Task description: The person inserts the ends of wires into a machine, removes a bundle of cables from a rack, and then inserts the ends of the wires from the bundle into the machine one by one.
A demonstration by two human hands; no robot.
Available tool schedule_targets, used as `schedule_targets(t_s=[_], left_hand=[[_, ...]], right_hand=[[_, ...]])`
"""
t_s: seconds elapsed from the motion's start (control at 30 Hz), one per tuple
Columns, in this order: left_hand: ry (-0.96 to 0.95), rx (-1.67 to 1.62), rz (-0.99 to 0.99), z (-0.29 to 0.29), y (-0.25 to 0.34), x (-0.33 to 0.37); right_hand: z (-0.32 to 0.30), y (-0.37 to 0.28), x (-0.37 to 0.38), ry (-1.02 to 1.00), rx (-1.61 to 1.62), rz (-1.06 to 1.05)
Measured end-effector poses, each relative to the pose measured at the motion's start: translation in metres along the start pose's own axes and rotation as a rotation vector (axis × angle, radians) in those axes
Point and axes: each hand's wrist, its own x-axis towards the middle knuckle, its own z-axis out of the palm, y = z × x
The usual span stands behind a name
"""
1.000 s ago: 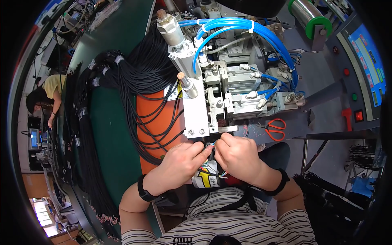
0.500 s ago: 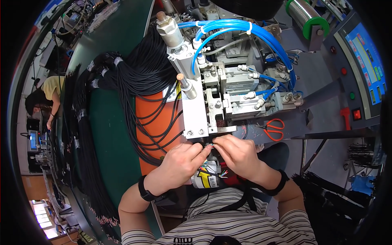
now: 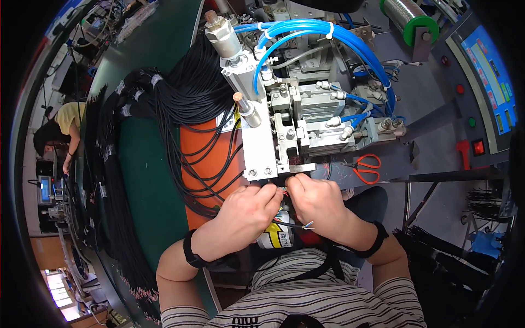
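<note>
Green bench top (image 3: 141,164) is seen at left, with an orange mat (image 3: 203,143) laid between it and the machine.

Nearest: striped shirt (image 3: 311,290) at the near edge, a black band worn on each wrist. Just beyond it, a white-and-yellow label (image 3: 275,236) is seen on a rounded part below the hands. A black cable (image 3: 294,224) is laid across above the label; its coloured stripped ends (image 3: 309,225) are spread at its right end, under the right hand.

Left hand (image 3: 247,208): fingers curled, thumb and index brought together in a pinch; thin coloured wires (image 3: 284,191) are held at the tips. Right hand (image 3: 316,199): fingers curled nearly closed, tips set just beside the left ones; they are partly hidden, so it cannot be told whether a wire is gripped. Wires are located between the two hands, just on the near side of the machine's front edge.

Farther: machine (image 3: 258,143) with metal blocks and cylinders. Red-handled scissors (image 3: 367,168) are placed to its right. Black cables (image 3: 191,90) are heaped at left, some draped over the mat. Blue tubes (image 3: 350,39) are arched over the machine. Control panel with lit screen (image 3: 488,76) is mounted far right; wire spool (image 3: 403,15) with green flanges is fitted at the far side. A co-worker (image 3: 68,123) is seen bent over at far left.
</note>
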Motion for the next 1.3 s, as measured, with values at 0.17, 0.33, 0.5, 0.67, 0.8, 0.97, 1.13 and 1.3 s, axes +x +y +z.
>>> schedule_targets(t_s=[0.17,0.33,0.5,0.67,0.8,0.97,1.13,1.3], left_hand=[[0.063,-0.053,-0.030,0.010,-0.005,-0.011],[0.151,-0.105,-0.113,0.015,-0.001,-0.016],[0.145,-0.116,-0.072,0.015,-0.004,-0.016],[0.131,-0.122,-0.062,0.015,-0.005,-0.016],[0.132,-0.129,-0.052,0.013,-0.005,-0.016],[0.076,-0.088,-0.050,0.003,-0.003,-0.006],[0.188,-0.180,-0.117,0.012,-0.007,-0.019],[0.299,0.004,-0.179,0.019,-0.013,-0.049]], right_hand=[[0.009,0.004,-0.008,0.206,0.193,0.052],[0.011,-0.003,-0.016,0.310,0.278,0.003],[0.021,0.001,-0.016,0.373,0.286,0.023],[0.025,-0.001,-0.016,0.360,0.406,0.071],[0.023,-0.002,-0.014,0.312,0.393,0.131],[0.006,-0.004,-0.003,0.162,0.161,0.077],[0.001,-0.007,-0.003,0.102,0.089,0.097],[0.002,-0.010,-0.010,0.066,0.090,0.158]])
